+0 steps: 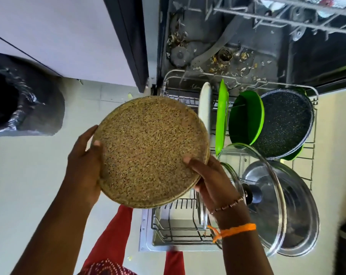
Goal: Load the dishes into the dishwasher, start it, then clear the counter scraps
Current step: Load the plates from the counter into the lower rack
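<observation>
I hold a round speckled tan plate (150, 151) flat in front of me with both hands. My left hand (84, 163) grips its left rim and my right hand (208, 175) grips its lower right rim. The plate hovers over the left end of the pulled-out lower dishwasher rack (180, 227). Standing in the rack are a white plate (205, 104), a green plate (221, 116), a green bowl (245, 120), a dark speckled pan (285, 124), a glass lid (253, 195) and a steel lid (299, 211).
The open dishwasher tub (227, 54) has food scraps on its floor. The upper rack (287, 14) juts out at top right. A bin with a black bag (19, 96) stands on the pale floor at left, beside a white cabinet (59, 36).
</observation>
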`<state>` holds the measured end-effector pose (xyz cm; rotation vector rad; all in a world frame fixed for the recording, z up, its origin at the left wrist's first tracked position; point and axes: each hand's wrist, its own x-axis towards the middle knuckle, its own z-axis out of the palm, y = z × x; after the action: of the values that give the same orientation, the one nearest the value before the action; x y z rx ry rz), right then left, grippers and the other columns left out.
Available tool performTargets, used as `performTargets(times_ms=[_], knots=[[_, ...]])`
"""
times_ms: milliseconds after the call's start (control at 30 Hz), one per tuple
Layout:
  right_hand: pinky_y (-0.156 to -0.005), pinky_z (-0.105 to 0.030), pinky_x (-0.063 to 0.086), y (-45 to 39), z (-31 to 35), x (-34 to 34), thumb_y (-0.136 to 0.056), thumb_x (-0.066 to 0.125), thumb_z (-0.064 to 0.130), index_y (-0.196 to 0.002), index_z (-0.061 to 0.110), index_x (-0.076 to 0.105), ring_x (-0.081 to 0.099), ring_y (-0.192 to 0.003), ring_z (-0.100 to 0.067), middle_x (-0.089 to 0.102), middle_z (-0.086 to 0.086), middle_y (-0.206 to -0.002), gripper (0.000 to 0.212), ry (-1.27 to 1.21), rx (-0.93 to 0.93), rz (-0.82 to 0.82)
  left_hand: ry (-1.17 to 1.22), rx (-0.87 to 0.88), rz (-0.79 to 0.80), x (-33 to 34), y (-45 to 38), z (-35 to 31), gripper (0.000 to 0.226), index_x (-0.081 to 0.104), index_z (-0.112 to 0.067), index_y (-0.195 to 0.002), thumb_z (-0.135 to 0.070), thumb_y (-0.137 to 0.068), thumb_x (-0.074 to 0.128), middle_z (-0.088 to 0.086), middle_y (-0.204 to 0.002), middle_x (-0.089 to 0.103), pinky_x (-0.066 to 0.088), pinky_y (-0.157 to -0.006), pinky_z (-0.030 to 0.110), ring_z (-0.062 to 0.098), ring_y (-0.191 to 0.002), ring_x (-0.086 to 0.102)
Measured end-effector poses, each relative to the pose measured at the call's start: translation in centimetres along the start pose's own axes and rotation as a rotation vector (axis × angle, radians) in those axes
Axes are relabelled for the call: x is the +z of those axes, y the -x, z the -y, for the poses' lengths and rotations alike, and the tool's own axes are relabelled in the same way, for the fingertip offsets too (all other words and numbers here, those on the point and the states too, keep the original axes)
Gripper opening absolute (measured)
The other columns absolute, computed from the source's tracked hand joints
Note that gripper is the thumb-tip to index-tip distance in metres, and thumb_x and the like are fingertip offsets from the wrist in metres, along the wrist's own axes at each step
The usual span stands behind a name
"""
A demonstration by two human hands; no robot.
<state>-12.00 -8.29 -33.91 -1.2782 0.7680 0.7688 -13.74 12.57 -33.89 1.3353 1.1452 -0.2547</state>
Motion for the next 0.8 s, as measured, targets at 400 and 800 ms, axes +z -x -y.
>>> performTargets(times_ms=[400, 800], knots=[[-0.057, -0.034, 0.038, 3.8, 3.5, 2.8, -0.081, 0.055, 0.008, -0.113, 0.001, 0.056, 0.061, -0.069, -0.040, 0.065, -0.023, -0.078, 0.033, 1.206, -0.607, -0.544, -0.054, -0.117, 0.288, 2.5, 0.4, -0.4, 0.030, 0.055, 0.001, -0.123, -0.006, -0.097, 0.040, 0.012, -0.105, 0.058, 0.040, -0.066, 0.019, 0.023, -0.090, 0.052], [-0.072, -0.040, 0.046, -6.4, 3.5, 4.2, -0.087, 0.050, 0.020, -0.120, 0.009, 0.048, 0.061, -0.094, -0.041, 0.065, -0.020, -0.103, 0.035, 1.420, -0.440, -0.611, -0.126, -0.061, 0.368, 2.3, -1.4, -0.8, 0.027, 0.056, -0.004, -0.120, -0.006, -0.097, 0.040, 0.010, -0.109, 0.061, 0.049, -0.063, 0.007, 0.018, -0.088, 0.061]])
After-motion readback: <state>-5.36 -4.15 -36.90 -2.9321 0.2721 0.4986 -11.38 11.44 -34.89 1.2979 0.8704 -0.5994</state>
